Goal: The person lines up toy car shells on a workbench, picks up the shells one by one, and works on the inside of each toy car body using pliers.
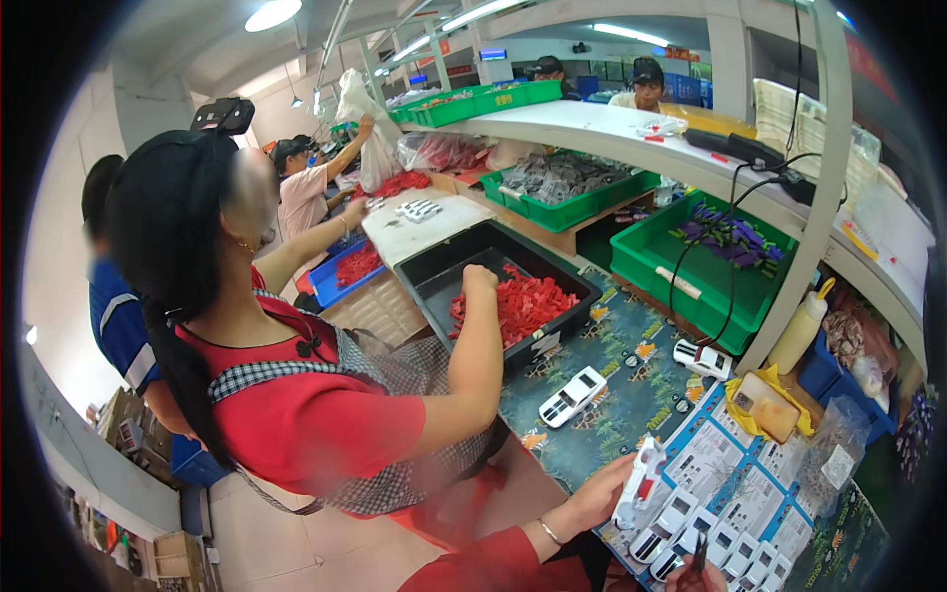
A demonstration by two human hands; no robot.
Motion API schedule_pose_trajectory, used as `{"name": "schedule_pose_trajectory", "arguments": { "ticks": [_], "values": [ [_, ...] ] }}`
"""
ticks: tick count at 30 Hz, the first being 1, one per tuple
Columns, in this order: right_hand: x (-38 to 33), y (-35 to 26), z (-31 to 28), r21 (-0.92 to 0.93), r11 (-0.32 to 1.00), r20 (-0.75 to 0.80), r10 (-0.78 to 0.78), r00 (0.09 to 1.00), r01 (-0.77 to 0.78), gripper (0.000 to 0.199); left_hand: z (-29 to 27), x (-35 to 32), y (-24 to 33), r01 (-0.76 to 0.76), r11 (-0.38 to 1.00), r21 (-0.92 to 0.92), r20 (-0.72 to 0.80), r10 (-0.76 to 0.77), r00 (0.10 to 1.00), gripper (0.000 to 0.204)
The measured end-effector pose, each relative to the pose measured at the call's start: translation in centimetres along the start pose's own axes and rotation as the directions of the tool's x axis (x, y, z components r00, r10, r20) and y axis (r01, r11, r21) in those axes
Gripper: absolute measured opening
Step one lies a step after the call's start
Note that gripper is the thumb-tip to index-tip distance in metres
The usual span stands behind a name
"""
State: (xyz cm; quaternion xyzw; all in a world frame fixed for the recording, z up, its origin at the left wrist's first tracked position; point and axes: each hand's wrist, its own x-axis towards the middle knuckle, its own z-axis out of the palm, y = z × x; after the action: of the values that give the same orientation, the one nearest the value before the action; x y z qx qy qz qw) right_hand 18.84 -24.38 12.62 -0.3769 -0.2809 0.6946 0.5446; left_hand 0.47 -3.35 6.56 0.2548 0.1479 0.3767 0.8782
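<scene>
My left hand (599,490), at the lower right, is closed on a white toy car body (639,485), tilted on its side, with a bit of red showing inside. My right hand (693,579) is partly cut off by the lower edge. Its fingers hold a slim dark tool (701,549), of a kind I cannot make out. A row of white toy cars (725,543) stands beside both hands on a blue and white printed sheet (725,464). Farther off, a white toy car with dark stripes (572,397) sits on the patterned table cover (631,395).
At my left, a co-worker in red reaches into a black bin (414,281) of red parts (528,304). Green trays (631,252) of purple and grey parts stand at the back. On the right are another toy car (702,359), a phone (766,407) and a squeeze bottle (799,331).
</scene>
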Motion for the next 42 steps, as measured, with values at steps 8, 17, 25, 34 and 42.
{"name": "schedule_pose_trajectory", "arguments": {
  "ticks": [8,17,25,34,42],
  "values": [
    [0.6,-1.2,0.1,-0.009,0.998,-0.076,-0.06,0.995,0.06,0.066,-2.9,0.0,-2.3,0.08,0.975,-0.207,-0.01,-0.084,0.996,0.048],
    [1.5,-0.7,-0.8,-0.041,0.996,-0.074,-0.076,0.994,0.073,0.073,-1.7,-0.9,-2.2,0.056,0.998,0.018,-0.004,-0.056,0.998,0.047],
    [4.5,-3.5,0.7,-0.276,0.96,-0.297,-0.039,0.954,-0.047,0.055,-2.8,-0.5,-3.1,0.022,0.991,-0.131,0.043,-0.017,0.999,0.046],
    [4.7,-10.2,-4.0,-0.927,-0.229,-0.155,-0.488,0.859,-0.297,0.041,-1.7,-0.6,-1.8,0.033,0.994,0.107,-0.07,-0.025,0.997,0.056],
    [7.7,-12.5,-8.9,-0.827,-0.314,-0.322,-0.416,0.85,-0.467,0.03,0.1,-1.5,-1.1,0.036,0.982,0.183,-0.145,-0.01,0.989,0.057]
  ]
}}
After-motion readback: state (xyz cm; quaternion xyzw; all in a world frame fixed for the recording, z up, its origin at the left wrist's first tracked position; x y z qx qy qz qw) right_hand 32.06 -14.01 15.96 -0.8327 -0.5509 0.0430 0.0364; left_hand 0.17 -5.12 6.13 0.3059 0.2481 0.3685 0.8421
